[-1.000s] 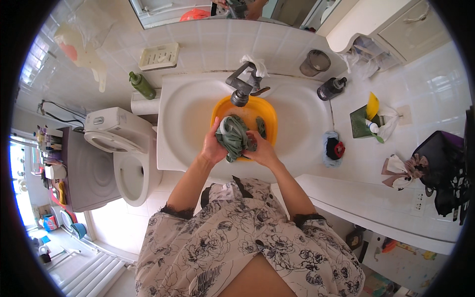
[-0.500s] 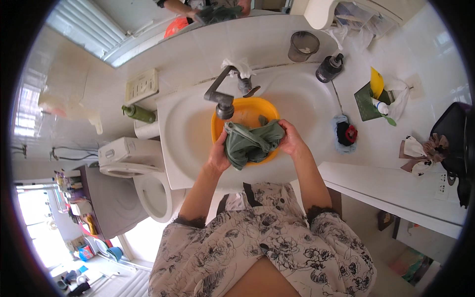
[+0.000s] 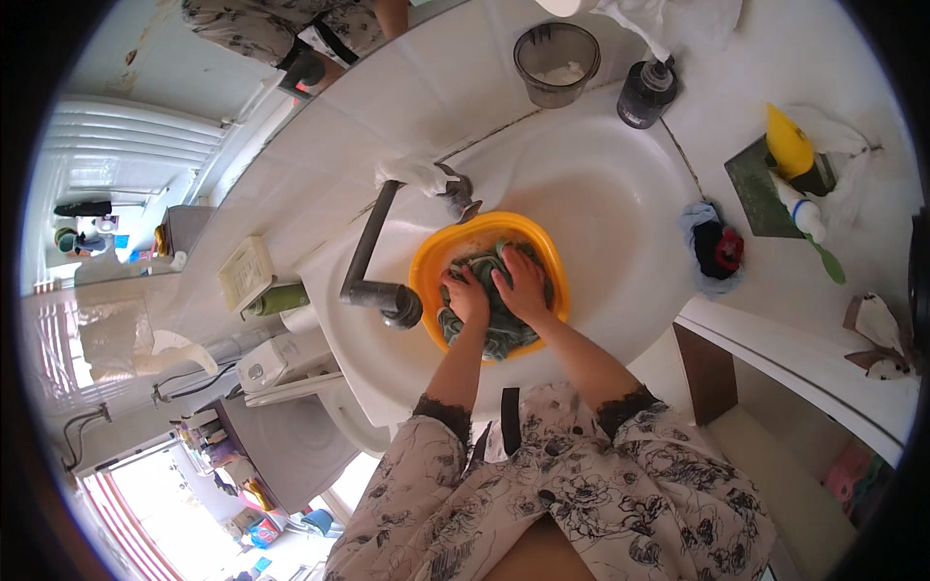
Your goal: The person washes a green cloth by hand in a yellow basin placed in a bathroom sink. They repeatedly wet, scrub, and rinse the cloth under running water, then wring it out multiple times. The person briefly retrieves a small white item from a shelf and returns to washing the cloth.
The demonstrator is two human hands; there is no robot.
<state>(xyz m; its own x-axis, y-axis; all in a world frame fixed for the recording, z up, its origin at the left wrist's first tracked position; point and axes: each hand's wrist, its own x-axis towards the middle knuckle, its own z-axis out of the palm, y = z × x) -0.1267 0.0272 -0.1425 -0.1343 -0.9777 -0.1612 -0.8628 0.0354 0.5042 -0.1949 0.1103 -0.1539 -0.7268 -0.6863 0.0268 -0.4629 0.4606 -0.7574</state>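
A dark green cloth (image 3: 496,320) lies crumpled inside a yellow-orange plastic basin (image 3: 418,271), filling much of its bottom. Both hands press on it from above. The left hand (image 3: 468,298) sits on the cloth's left part with bent fingers; whether its grip pinches a fold, I cannot tell. The right hand (image 3: 524,289) lies just beside it, its grip loose and unclosed, fingers stretched over the fabric. The basin rests in a wide white sink (image 3: 625,228). A dark grey faucet (image 3: 367,242) stands behind, its spout turned leftward so that the head hangs left of the basin. White material (image 3: 417,176) drapes over the faucet's base. Behind the sink is a translucent grey cup (image 3: 552,92), with a dark pump bottle (image 3: 646,95) near it. Farther left are a cream soap dish (image 3: 245,274) and a green bottle (image 3: 278,300).
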